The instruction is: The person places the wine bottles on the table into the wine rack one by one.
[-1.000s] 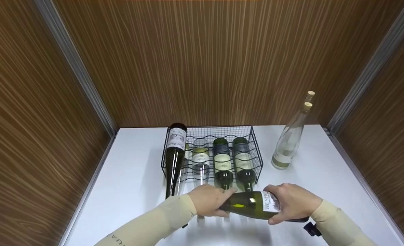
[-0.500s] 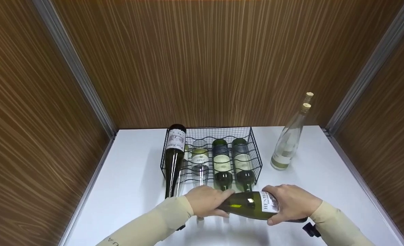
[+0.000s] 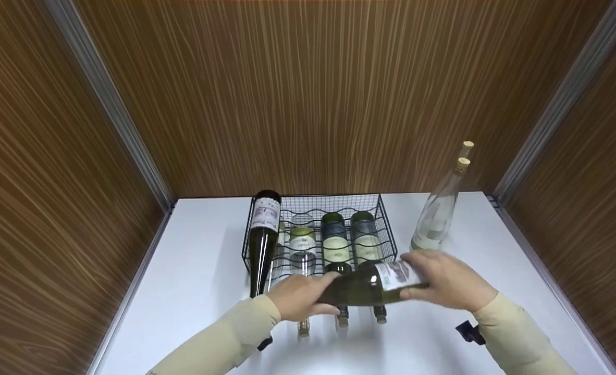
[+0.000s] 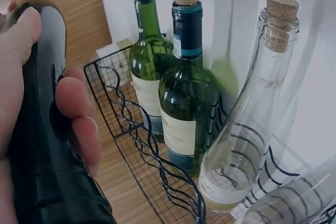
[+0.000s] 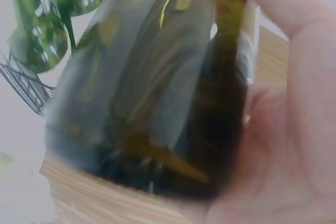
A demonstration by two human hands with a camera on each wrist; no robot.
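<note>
A green wine bottle with a white label lies sideways between my hands, above the necks of the racked bottles. My left hand grips its narrow end, and the dark neck fills that hand in the left wrist view. My right hand holds the wide end around the label. Blurred in the right wrist view, the bottle's base rests against the palm. Behind it stands a black wire wine rack holding several corked bottles, necks toward me. A dark labelled bottle lies on the rack's left top.
Two clear corked bottles stand upright at the right, one behind the other, just beyond my right hand. The white tabletop is bounded by wood-grain panels at the back and both sides.
Held still at first, the bottle has now risen away from me and slightly left, its wide end lifted. Both hands moved with it, uncovering corked necks below. The racked bottles stay put.
</note>
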